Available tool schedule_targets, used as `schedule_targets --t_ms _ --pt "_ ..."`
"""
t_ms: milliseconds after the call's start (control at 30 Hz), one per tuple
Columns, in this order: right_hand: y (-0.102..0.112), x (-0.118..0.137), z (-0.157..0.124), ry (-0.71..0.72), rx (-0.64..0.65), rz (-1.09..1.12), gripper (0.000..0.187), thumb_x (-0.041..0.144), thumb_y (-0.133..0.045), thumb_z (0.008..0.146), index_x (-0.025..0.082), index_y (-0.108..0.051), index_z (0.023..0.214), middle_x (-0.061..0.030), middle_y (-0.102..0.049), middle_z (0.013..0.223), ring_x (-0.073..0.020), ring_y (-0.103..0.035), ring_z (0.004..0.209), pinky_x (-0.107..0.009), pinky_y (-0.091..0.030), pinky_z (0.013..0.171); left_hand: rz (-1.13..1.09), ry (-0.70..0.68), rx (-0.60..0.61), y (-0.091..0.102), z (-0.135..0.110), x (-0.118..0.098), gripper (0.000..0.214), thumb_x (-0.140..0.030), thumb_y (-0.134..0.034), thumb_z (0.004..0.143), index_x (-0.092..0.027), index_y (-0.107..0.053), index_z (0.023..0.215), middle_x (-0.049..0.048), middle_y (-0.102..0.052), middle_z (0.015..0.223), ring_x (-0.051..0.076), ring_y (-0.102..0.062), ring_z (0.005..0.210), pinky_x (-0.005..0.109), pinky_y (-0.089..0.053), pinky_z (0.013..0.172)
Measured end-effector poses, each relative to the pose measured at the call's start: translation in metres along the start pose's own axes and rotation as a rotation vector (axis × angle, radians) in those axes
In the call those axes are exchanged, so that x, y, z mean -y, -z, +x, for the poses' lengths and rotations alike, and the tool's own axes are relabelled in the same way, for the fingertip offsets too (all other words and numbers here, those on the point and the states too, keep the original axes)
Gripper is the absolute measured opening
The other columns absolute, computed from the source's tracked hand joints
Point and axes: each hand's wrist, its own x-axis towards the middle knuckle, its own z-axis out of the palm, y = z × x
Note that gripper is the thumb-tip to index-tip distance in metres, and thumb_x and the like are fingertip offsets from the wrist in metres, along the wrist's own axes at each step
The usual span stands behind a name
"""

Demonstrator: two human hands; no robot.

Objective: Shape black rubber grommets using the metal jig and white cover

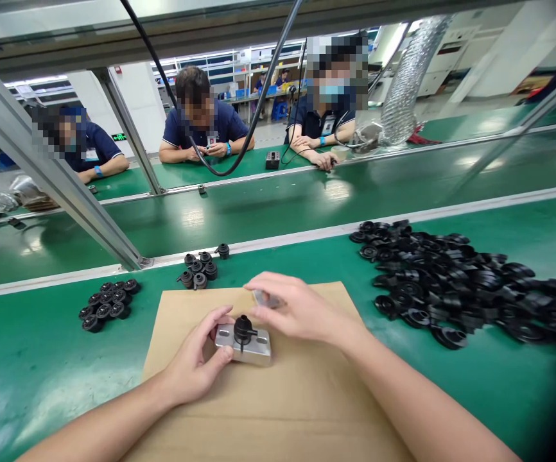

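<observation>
A silvery metal block (256,353) with slots in its top lies on a sheet of brown cardboard (259,401). On the block stands a small black round part (243,330) with a narrow top and a side spout. My left hand (203,359) grips the block's left end between thumb and fingers. Just above and right of the block, my right hand (292,305) is closed in a pinch on a small greyish, shiny piece (264,299). The fingers hide part of that piece, so its kind is unclear.
Small black parts with spouts (199,269) sit behind the cardboard, and black rings (107,301) are grouped at left. A large heap of black round parts (432,276) spreads at right. A metal post (66,154) and hanging cable (253,128) are ahead. Co-workers (205,122) sit across.
</observation>
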Motion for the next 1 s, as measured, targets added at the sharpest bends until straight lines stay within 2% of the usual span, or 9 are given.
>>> schedule_targets --t_ms 133,200,333,467,567,700,833,900,1000 --pt "0.019 -0.018 -0.004 -0.147 0.152 -0.122 0.049 0.027 -0.084 0.089 0.028 -0.068 0.135 -0.0068 -0.066 0.133 -0.0276 -0.068 0.113 -0.041 -0.054 0.097 0.037 -0.047 0.026 -0.002 -0.002 0.003 0.06 -0.035 -0.065 0.107 -0.033 -0.04 0.162 0.0113 -0.06 0.151 0.031 -0.058 0.135 0.047 -0.045 0.114" --pt "0.021 -0.026 -0.006 -0.176 0.195 -0.119 0.05 0.026 -0.082 0.091 0.03 -0.065 0.139 -0.0065 -0.064 0.137 -0.0267 -0.069 0.112 -0.041 -0.055 0.096 0.05 -0.077 0.037 -0.003 -0.001 0.004 0.062 -0.026 -0.064 0.106 -0.038 -0.04 0.162 0.0088 -0.06 0.151 0.03 -0.058 0.136 0.048 -0.044 0.115" --pt "0.019 -0.03 -0.006 -0.159 0.173 -0.132 0.042 0.021 -0.063 0.102 0.03 -0.062 0.143 -0.0082 -0.061 0.146 -0.0283 -0.066 0.123 -0.043 -0.055 0.099 0.061 -0.094 0.034 -0.003 0.0 0.004 0.066 -0.02 -0.063 0.105 -0.044 -0.04 0.161 0.0055 -0.059 0.153 0.03 -0.057 0.139 0.049 -0.043 0.117" --pt "0.012 -0.022 -0.006 -0.3 0.105 -0.233 0.07 0.04 -0.076 0.095 0.022 -0.049 0.157 -0.0159 -0.062 0.144 -0.0376 -0.068 0.119 -0.054 -0.057 0.098 0.07 -0.091 0.047 -0.003 0.0 0.004 0.065 -0.02 -0.061 0.106 -0.045 -0.039 0.162 0.0055 -0.057 0.156 0.031 -0.055 0.143 0.051 -0.042 0.121" --pt "0.006 -0.018 -0.005 -0.317 0.081 -0.249 0.066 0.028 -0.069 0.095 0.016 -0.049 0.157 -0.0194 -0.064 0.141 -0.0436 -0.064 0.128 -0.062 -0.053 0.104 0.091 -0.085 0.05 -0.002 0.0 0.003 0.064 -0.021 -0.06 0.106 -0.043 -0.039 0.162 0.0065 -0.056 0.157 0.032 -0.055 0.144 0.052 -0.042 0.121" --pt "0.005 -0.031 -0.006 -0.257 0.081 -0.14 0.066 0.013 -0.062 0.094 0.021 -0.048 0.157 -0.017 -0.062 0.144 -0.036 -0.064 0.128 -0.055 -0.054 0.105 0.099 -0.068 0.081 0.003 0.002 0.001 0.064 -0.02 -0.061 0.105 -0.04 -0.041 0.162 0.0083 -0.058 0.156 0.032 -0.056 0.142 0.052 -0.043 0.121" --pt "0.009 -0.042 -0.006 -0.206 0.073 0.028 0.06 0.023 -0.071 0.095 0.022 -0.052 0.152 -0.0115 -0.067 0.124 -0.0223 -0.067 0.093 -0.04 -0.061 0.083 0.056 -0.05 0.137 0.008 0.005 -0.001 0.068 -0.019 -0.061 0.104 -0.037 -0.037 0.165 0.0101 -0.059 0.154 0.032 -0.057 0.14 0.052 -0.043 0.12" --pt "0.01 -0.036 -0.006 -0.176 0.073 0.15 0.064 0.025 -0.076 0.093 0.024 -0.051 0.152 -0.0092 -0.068 0.122 -0.0179 -0.063 0.082 -0.034 -0.061 0.075 0.027 -0.056 0.148 0.009 0.006 -0.001 0.072 -0.018 -0.06 0.104 -0.038 -0.032 0.168 0.0105 -0.06 0.153 0.031 -0.06 0.136 0.05 -0.046 0.117" --pt "0.008 -0.012 -0.006 -0.089 0.126 0.406 0.063 0.025 -0.079 0.092 0.028 -0.054 0.15 -0.0073 -0.067 0.131 -0.0165 -0.063 0.088 -0.032 -0.059 0.079 -0.017 -0.064 0.151 0.008 0.007 0.001 0.08 -0.018 -0.061 0.104 -0.04 -0.024 0.171 0.0107 -0.058 0.156 0.031 -0.06 0.136 0.05 -0.05 0.114"
